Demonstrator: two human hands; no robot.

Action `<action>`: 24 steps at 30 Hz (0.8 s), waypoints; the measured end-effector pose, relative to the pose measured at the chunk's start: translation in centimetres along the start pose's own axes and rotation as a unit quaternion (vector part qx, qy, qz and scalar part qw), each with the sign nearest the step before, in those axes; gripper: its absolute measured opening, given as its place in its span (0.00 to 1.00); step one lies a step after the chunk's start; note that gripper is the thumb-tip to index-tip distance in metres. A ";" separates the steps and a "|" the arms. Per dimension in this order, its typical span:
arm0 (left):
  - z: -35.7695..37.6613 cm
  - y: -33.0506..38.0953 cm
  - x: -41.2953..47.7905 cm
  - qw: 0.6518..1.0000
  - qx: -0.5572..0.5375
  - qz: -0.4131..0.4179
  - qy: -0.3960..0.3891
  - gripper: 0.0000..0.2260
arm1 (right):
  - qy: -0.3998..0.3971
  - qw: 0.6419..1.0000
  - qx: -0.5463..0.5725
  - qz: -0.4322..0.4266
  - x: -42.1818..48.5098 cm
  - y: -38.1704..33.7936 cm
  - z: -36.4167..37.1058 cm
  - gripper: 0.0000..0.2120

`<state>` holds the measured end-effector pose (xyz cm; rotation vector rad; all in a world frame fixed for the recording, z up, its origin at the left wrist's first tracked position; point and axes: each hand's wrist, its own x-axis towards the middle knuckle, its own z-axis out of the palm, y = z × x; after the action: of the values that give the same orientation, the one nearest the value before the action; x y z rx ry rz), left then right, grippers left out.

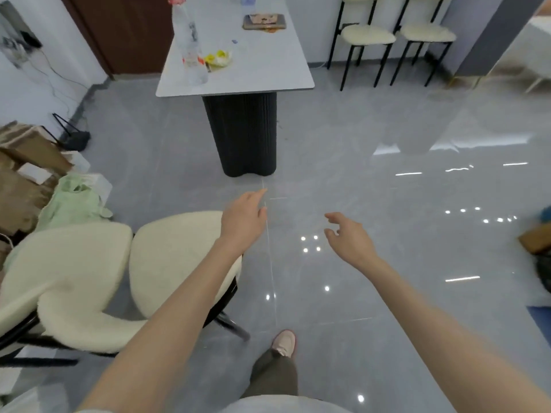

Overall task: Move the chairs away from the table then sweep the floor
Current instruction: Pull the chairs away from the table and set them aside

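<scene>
Both grips hang over the glossy grey tile floor [387, 204], holding nothing: the left grip [243, 217] has loosely straight fingers, and the right grip [348, 236] is spread and slightly curled. Two fleecy cream chairs [176, 257] with rounded seats stand at lower left, well apart from the pale slab surface [238, 76] on its ribbed black pedestal [241, 132].

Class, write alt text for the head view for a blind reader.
A person's left hand and right hand reach forward, empty, over a glossy grey floor. Two cream chairs stand at near left and two matching chairs by the far wall, all apart from the white table.
</scene>
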<state>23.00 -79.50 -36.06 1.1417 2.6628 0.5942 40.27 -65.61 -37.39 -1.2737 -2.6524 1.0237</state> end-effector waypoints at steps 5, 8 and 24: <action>1.9 3.9 6.0 0.999 -0.009 0.045 -0.019 0.21 | 0.044 0.998 0.027 0.030 3.9 2.5 -3.9 0.20; 3.2 7.0 9.6 0.995 -0.009 0.089 -0.045 0.21 | 0.074 0.994 0.051 0.066 6.2 4.8 -6.3 0.20; 15.7 28.6 21.4 0.943 0.040 0.265 -0.199 0.21 | 0.186 0.933 0.121 0.283 7.9 22.8 -17.4 0.20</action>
<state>31.96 -41.59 -38.14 1.8012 2.0536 0.2828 55.77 -40.24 -38.74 -1.9842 -1.8524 0.9834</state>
